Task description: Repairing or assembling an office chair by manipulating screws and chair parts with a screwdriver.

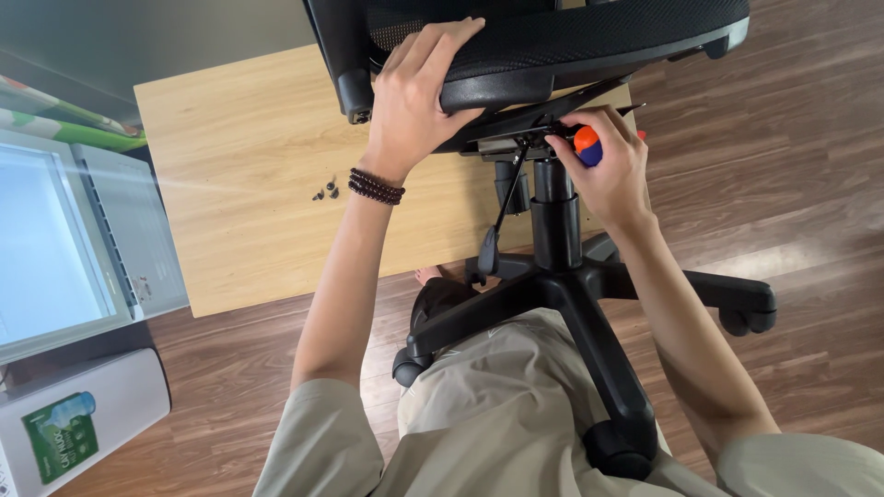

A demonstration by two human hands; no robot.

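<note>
A black office chair [562, 239] lies tipped with its mesh seat [571, 37] resting against a low wooden table [239, 156]. My left hand [414, 92], with a dark bead bracelet on the wrist, grips the seat's front edge. My right hand [608, 161] is closed around a screwdriver with an orange and blue handle [587, 144], its tip under the seat at the black mechanism plate [516, 138]. The chair's gas column and five-star wheeled base [589, 313] stick out toward me over my lap.
A few small dark screws [326, 191] lie on the table near my left wrist. A white appliance with a glass lid [55, 248] and a white box [74, 423] stand at the left. Brown wood flooring [792, 184] surrounds the chair.
</note>
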